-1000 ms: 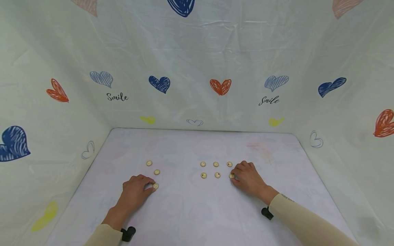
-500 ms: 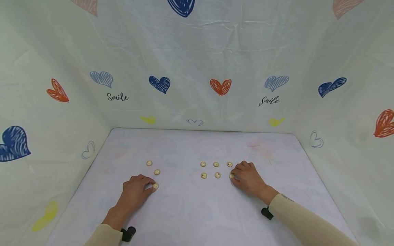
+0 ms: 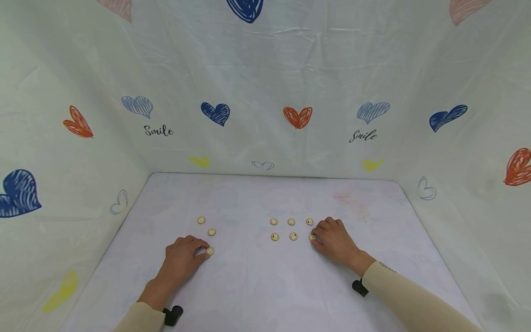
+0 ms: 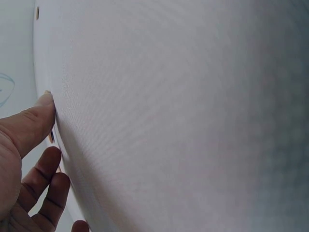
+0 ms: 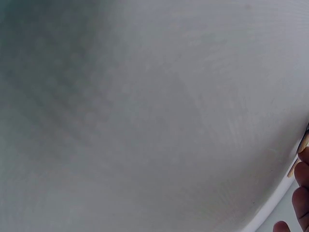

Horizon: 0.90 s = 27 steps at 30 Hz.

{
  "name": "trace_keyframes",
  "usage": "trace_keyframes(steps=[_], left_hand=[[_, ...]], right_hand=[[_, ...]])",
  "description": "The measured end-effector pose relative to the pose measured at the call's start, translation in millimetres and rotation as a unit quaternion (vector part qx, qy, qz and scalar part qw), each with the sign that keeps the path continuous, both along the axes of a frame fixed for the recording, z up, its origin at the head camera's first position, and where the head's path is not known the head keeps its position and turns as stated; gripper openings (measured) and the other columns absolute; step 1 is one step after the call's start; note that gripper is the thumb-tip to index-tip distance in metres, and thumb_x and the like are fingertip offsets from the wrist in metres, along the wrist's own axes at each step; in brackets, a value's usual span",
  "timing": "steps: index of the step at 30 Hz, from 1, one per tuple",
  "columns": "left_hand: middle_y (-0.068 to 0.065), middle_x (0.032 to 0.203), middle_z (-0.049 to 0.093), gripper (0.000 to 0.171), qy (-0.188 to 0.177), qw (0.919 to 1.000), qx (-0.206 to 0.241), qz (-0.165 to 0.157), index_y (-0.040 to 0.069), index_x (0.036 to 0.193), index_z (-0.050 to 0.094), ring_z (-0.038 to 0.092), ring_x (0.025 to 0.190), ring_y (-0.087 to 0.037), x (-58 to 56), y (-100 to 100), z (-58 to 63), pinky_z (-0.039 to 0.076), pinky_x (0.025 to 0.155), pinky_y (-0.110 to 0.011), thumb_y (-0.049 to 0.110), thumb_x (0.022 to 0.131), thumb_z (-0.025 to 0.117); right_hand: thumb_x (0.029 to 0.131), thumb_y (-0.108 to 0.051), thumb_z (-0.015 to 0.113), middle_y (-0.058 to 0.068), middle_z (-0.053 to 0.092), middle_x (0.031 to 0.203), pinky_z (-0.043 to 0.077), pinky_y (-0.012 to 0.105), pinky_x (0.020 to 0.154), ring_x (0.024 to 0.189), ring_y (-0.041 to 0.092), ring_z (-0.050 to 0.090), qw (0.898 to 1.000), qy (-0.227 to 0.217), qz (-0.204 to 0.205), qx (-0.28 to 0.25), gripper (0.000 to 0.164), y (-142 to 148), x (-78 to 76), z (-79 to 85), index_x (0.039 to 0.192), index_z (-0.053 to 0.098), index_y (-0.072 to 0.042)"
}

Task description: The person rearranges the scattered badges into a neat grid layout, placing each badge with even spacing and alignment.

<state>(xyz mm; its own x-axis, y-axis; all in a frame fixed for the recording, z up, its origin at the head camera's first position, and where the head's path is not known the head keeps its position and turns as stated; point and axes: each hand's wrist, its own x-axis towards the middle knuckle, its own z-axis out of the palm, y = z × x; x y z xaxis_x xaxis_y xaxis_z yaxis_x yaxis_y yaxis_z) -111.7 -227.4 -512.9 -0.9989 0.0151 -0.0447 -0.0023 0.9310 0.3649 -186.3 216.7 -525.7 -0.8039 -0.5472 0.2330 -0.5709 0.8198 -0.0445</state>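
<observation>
Heart-printed sheeting (image 3: pixel 257 69) walls in a pale table (image 3: pixel 249 290), and both hands are down at work on it! Left hand (image 3: pixel 178 260) has thumb and forefinger in a narrow pinch on the left disc (image 3: pixel 210 251), flat at the near end of a slanting line with two loose discs (image 3: pixel 212 232). Over on the other side, the right hand (image 3: pixel 337 242) appears to pinch the right disc (image 3: pixel 312 237), its fingers partly hiding it; that one ends the near row, two more discs (image 3: pixel 293 236) beside it, with three forming the far row (image 3: pixel 292 222). Looks like a placing or picking step; next calls for either a clean release or a firmer grip and lift, without nudging neighbours. Pose: palms low, forearms angling in from the lower corners, knuckles bent.
</observation>
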Motion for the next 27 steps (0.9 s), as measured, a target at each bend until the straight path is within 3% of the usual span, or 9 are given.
trace_keyframes(steps=[27], left_hand=[[-0.008, 0.114, 0.072, 0.023, 0.005, 1.0, 0.002, -0.001, 0.016, 0.111, 0.078, 0.062, 0.112, -0.035, 0.6, -0.6, -0.8, 0.043, 0.096, -0.064, 0.021, 0.09, 0.084]], right_hand=[[0.091, -0.025, 0.084, 0.001, 0.071, 0.103, 0.047, 0.048, 0.09, 0.1, 0.023, 0.057, 1.0, -0.007, -0.007, -0.003, 0.02, 0.0, -0.4, -1.4, 0.106, 0.078, -0.013]])
